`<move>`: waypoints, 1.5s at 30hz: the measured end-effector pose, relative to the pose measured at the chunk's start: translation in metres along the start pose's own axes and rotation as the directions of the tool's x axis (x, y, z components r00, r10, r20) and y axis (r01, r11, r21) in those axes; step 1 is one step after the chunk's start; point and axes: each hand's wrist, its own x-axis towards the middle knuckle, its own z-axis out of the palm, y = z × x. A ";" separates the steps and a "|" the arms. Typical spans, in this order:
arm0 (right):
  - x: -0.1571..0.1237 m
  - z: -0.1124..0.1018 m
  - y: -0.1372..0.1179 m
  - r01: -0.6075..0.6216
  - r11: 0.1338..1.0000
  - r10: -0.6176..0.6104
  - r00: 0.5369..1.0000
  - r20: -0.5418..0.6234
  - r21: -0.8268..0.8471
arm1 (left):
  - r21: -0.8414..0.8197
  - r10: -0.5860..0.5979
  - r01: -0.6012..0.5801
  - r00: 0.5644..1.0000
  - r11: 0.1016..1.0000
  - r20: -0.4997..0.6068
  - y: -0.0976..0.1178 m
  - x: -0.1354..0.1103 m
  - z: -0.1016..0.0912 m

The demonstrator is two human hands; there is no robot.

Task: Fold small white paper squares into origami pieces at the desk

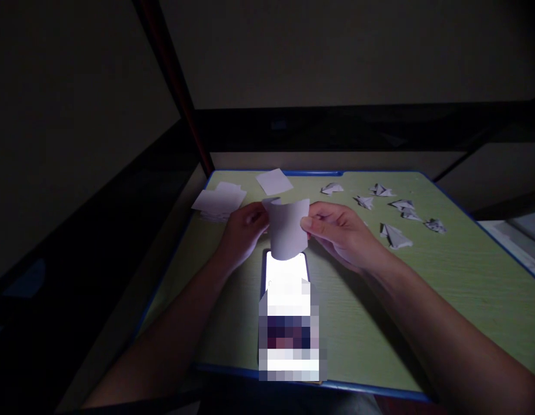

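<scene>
**Curved sheet between both hands, above a lit phone**

Low light, most of it from the screen. My two hands meet over the middle of the table (pixel 444 294), a green top with a blue edge. Between them I hold one white paper sheet (pixel 289 230), bent into a bow.

Orientation: the sheet stands roughly upright, its outer curve bulging towards me, the left side curling back and away. The axis of the bend runs near vertical, top edge up, bottom edge down by the phone (pixel 287 268). Which side is longer I cannot tell, as part is hidden behind the bend. Nor can I tell whether the lower edge touches the phone.

Right hand (pixel 343 233): pinching the right edge, thumb flat on the near face, fingers behind. Left hand (pixel 245 230): closed on the left edge, fingertips partly hidden by the paper.

The phone lies face up, long axis running from me towards the far edge. Writing: the screen's far part is washed out and the near part pixelated, so I can read nothing there, brand included.

Far left, a loose stack of sheets (pixel 219 202), corners at odd angles. Near the far edge, a single sheet (pixel 274 182), set askew. To the right, several folded paper pieces (pixel 396 236), scattered, some creased to points.
</scene>
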 end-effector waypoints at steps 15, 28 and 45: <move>0.006 -0.013 0.005 0.013 0.648 -0.486 0.776 -0.401 -0.761 | 0.398 0.265 -0.195 0.955 0.896 -0.130 0.007 -0.016 0.021; -0.006 0.018 -0.001 0.041 0.990 -0.042 0.999 -0.007 -0.133 | 0.239 0.097 -0.040 0.968 0.970 -0.230 0.000 -0.002 0.008; 0.002 -0.008 0.002 -0.036 0.315 -0.503 0.841 -0.199 -0.948 | 0.302 0.076 -0.044 0.992 0.952 -0.097 0.013 -0.010 0.018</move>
